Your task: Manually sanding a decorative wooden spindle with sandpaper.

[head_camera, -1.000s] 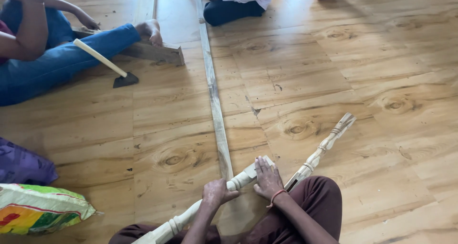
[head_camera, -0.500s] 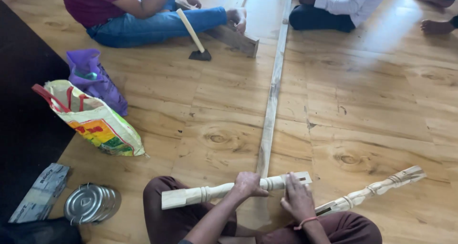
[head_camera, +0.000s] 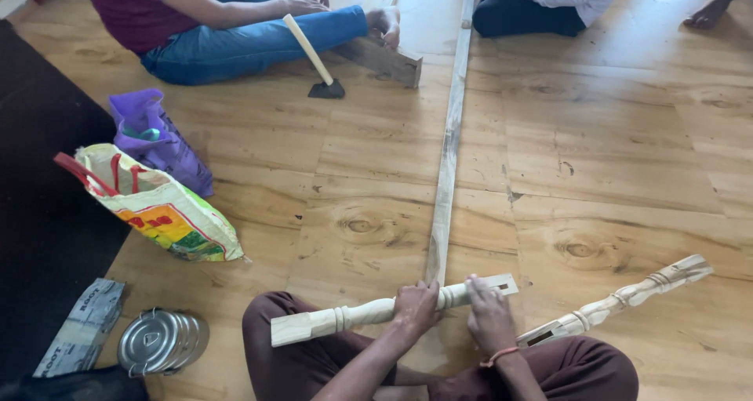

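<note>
I sit cross-legged on a wooden floor. My left hand (head_camera: 416, 307) grips the middle of a pale carved wooden leg (head_camera: 345, 317) that lies across my knees. My right hand (head_camera: 488, 315) grips the same leg nearer its slotted square end (head_camera: 498, 285). A second carved wooden leg (head_camera: 620, 303) lies on the floor to my right, one end against my right knee. A long thin wooden strip (head_camera: 449, 150) runs away from me, its near end under the leg I hold.
Another person in blue jeans (head_camera: 235, 40) sits at the far left with an adze-like tool (head_camera: 314, 60) and a wood block (head_camera: 384, 60). A second person (head_camera: 549, 5) sits farther back. Two bags (head_camera: 157, 197), a steel tiffin (head_camera: 161, 340) and a dark mat (head_camera: 39, 213) lie at the left.
The view has swung left and closer; the bags, tiffin and mat have come into view. The leg I hold has turned from slanted to almost level across my knees, both hands still gripping it.
</note>
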